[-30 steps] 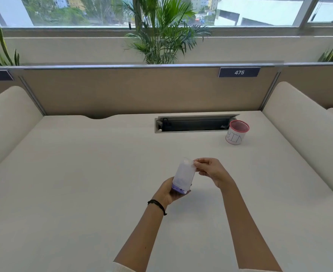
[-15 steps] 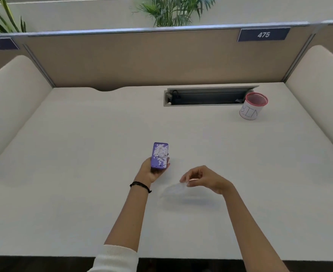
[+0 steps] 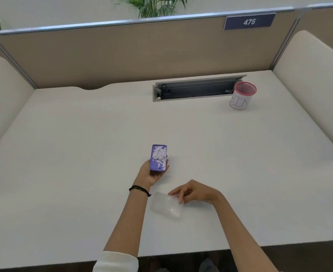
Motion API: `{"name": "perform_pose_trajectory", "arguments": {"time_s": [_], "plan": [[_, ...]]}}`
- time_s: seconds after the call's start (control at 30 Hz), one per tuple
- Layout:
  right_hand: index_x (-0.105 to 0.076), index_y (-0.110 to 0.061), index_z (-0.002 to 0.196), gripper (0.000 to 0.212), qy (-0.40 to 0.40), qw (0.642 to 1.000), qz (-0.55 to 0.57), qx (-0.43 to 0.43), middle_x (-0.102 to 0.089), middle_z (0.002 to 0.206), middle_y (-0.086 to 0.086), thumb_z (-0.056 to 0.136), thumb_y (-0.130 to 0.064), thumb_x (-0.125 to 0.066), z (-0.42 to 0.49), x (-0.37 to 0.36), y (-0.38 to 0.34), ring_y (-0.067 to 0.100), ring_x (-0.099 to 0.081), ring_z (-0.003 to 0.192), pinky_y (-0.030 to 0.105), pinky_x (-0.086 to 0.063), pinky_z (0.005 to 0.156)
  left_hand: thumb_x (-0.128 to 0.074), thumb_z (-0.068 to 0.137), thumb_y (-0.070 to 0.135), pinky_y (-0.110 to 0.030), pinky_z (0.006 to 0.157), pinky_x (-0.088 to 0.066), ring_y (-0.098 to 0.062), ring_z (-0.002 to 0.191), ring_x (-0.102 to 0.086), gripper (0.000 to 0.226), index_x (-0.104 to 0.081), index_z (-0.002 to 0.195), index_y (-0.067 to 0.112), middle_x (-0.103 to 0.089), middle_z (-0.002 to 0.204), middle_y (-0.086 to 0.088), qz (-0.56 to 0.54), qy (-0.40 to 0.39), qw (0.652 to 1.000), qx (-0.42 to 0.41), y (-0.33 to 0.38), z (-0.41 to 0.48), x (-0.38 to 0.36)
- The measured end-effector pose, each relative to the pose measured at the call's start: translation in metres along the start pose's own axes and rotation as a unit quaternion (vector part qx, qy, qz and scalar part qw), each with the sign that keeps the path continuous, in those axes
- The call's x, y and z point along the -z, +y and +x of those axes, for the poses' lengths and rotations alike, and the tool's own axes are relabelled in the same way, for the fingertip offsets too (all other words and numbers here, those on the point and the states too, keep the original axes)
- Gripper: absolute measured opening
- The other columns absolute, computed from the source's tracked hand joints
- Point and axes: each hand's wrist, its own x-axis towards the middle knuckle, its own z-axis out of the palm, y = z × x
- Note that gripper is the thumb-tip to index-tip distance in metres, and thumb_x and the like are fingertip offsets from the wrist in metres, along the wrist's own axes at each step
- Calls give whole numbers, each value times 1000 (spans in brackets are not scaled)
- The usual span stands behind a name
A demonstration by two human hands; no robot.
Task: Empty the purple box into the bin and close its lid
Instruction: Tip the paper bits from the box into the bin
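Observation:
My left hand grips the lower end of the purple box, held open side up above the middle of the white desk; small white bits fill it. The clear plastic lid lies flat on the desk near the front edge, and the fingertips of my right hand rest on its right corner. The bin, a white cup with a red rim and "BIN" written on it, stands upright at the back right, well away from both hands.
A recessed cable tray with its flap up runs along the back of the desk, just left of the bin. Beige partitions wall off the back, and padded panels close both sides.
My right hand took the clear lid off the box and laid it on the desk. My left hand turned the box open side up. The head tilted down.

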Motion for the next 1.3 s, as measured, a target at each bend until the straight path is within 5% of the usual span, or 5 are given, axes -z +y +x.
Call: {"name": "perform_pose_trajectory", "arguments": {"time_s": [0.33,0.5,0.7,0.97,1.3], "plan": [[-69,7,97,26,16,994,-108,-6,-64,123,17,77,14,-54,-4,15,-15,7,-61,100,13,-47,85,-30,100,6,-49,97,-38,-30,84,-57,39,-41,137,-3,-60,94,-18,15,-25,1000,3,-23,7,-38],[-72,-1,91,23,277,958,-75,-12,-73,97,16,78,6,-54,-9,30,-30,11,-64,74,34,-55,78,-30,101,6,-49,76,-56,-31,87,-59,37,-42,135,-4,-60,97,-19,-3,-61,998,2,-22,2,-65],[-55,-2,125,35,524,848,50,62,-62,125,13,93,-17,-53,-9,39,-52,23,-61,111,29,-48,94,-31,101,7,-40,68,-59,-25,90,-62,28,-52,119,3,-75,77,-12,30,-106,994,-13,-26,6,-101],[-27,-8,144,76,560,810,46,169,-44,143,6,82,-15,-70,-10,38,-73,12,-44,127,29,-40,107,-35,101,14,-34,84,-49,-21,88,-61,33,-50,129,3,-64,103,-10,83,-132,986,-56,-36,3,-145],[-35,-14,139,67,616,753,94,209,-50,139,7,82,-18,-70,-10,63,-78,13,-52,119,12,-48,89,-41,99,17,-28,79,-57,-18,91,-64,23,-55,117,12,-68,101,-5,87,-157,982,-66,-53,0,-170]]}}
